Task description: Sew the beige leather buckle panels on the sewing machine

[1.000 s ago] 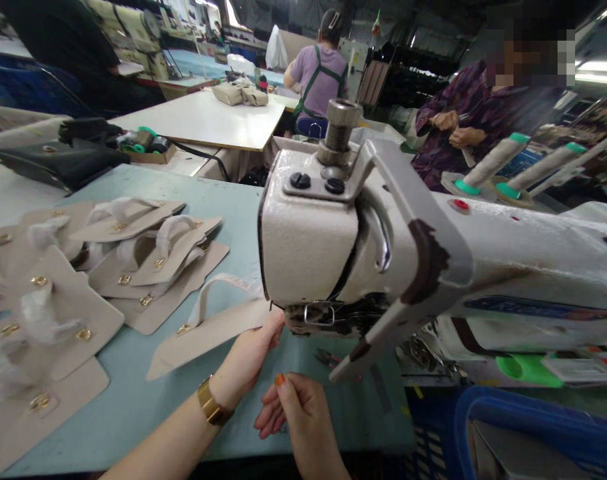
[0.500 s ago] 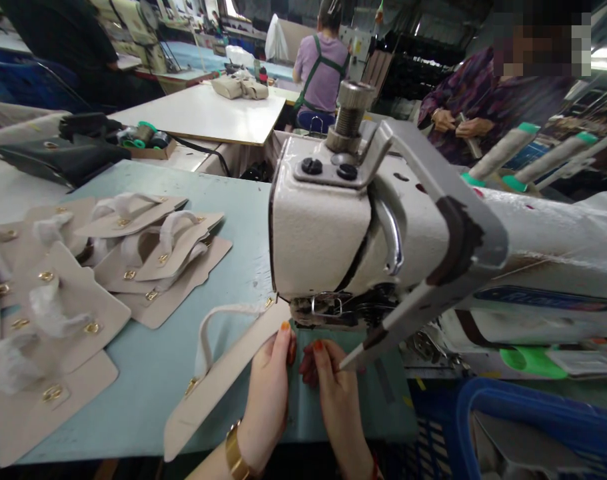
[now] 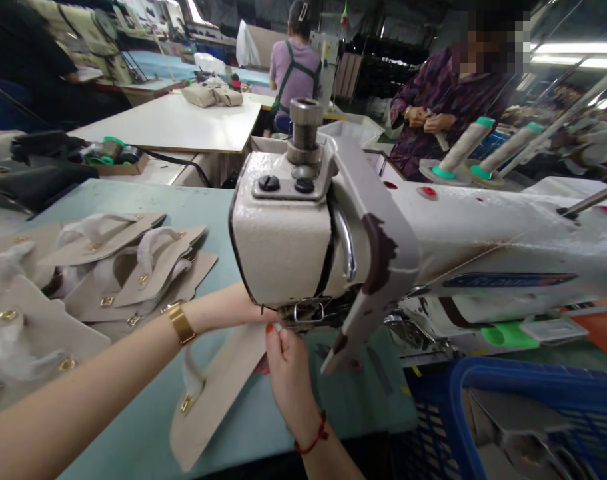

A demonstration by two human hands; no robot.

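A beige panel (image 3: 223, 393) with a pale strap and gold metal fittings lies slantwise on the pale green sewing table, its far end under the head of a white sewing machine (image 3: 283, 247). My left arm reaches across the panel. My left hand (image 3: 250, 307) goes behind the machine head, which hides its fingers. Close to the needle area, my right hand (image 3: 289, 367) is closed, thumb and fingers pinching the panel's edge. Red bits of a tool (image 3: 262, 365) show by the right hand, too covered to name.
Several similar beige panels (image 3: 148, 280) are piled at left. A blue plastic basket (image 3: 453, 400) holding greyish pieces stands at lower right. Thread cones (image 3: 466, 147) rise behind the machine. Across from me a person (image 3: 428, 120) handles a small item; another person (image 3: 296, 73) sits farther back.
My left hand has moved from the panel's near edge to behind the machine head. The right hand has shifted left onto the panel's edge. The view has turned slightly right.
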